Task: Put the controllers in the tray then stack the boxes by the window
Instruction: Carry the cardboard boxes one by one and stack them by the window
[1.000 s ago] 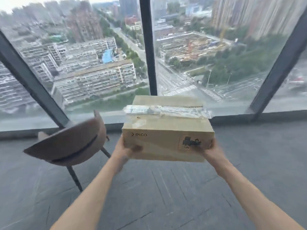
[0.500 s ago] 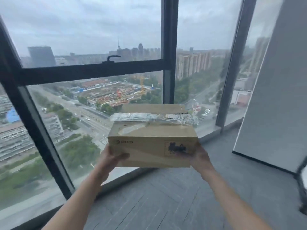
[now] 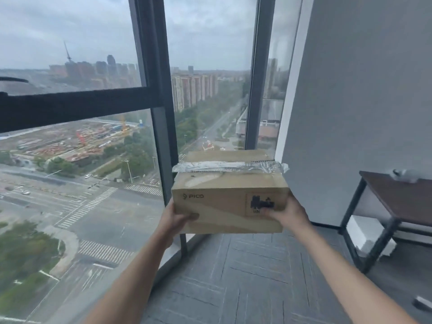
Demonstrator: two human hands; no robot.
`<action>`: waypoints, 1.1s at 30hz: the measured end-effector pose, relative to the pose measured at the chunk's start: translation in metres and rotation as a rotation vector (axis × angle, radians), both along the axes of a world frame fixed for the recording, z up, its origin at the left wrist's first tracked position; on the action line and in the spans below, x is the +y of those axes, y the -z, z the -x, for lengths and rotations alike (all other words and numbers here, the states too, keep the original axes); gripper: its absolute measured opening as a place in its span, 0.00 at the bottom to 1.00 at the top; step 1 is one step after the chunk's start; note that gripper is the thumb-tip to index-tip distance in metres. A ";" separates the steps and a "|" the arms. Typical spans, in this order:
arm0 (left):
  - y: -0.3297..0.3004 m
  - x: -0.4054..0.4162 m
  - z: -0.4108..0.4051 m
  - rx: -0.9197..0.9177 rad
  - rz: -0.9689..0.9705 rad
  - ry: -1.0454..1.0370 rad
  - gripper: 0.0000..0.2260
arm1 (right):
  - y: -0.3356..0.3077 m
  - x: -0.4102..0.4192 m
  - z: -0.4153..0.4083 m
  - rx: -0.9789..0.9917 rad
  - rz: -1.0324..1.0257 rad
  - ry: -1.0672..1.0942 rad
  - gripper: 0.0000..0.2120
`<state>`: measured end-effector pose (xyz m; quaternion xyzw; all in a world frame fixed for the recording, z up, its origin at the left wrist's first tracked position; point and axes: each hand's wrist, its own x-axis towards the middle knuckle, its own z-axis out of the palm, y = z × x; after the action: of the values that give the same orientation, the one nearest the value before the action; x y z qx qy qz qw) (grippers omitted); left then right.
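Your left hand (image 3: 178,218) and right hand (image 3: 288,212) clamp the PICO cardboard box (image 3: 230,199) aloft, window (image 3: 149,141) at ten o'clock.

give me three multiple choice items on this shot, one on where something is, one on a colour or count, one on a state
1. Where is the dark table?
A. right of the cardboard box
B. left of the box, against the glass
C. under the box

2. How many hands are on the cardboard box?
A. none
B. one
C. two

3. What state is the box in?
A. resting on the floor
B. held in the air, flaps taped shut
C. open and tipped over

Answers:
1. A, the table stands by the grey wall at the right edge.
2. C, the left hand grips the lower left corner and the right hand the right end.
3. B, grey carpet shows below the box, and tape runs along the closed top.
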<state>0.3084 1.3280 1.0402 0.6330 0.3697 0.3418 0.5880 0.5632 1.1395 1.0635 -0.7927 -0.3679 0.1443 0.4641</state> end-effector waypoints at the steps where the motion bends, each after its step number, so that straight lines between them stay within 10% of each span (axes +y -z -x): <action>1: 0.000 0.022 -0.021 0.008 0.005 0.027 0.27 | 0.000 0.016 -0.016 0.008 0.007 0.026 0.35; 33: 0.122 0.626 -0.765 0.168 0.142 0.248 0.28 | 0.130 0.566 -0.714 0.163 0.109 0.222 0.34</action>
<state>1.0738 1.9536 0.9181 0.6571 0.3598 0.1854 0.6359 1.2776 1.7051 0.9333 -0.8380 -0.2309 0.1758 0.4620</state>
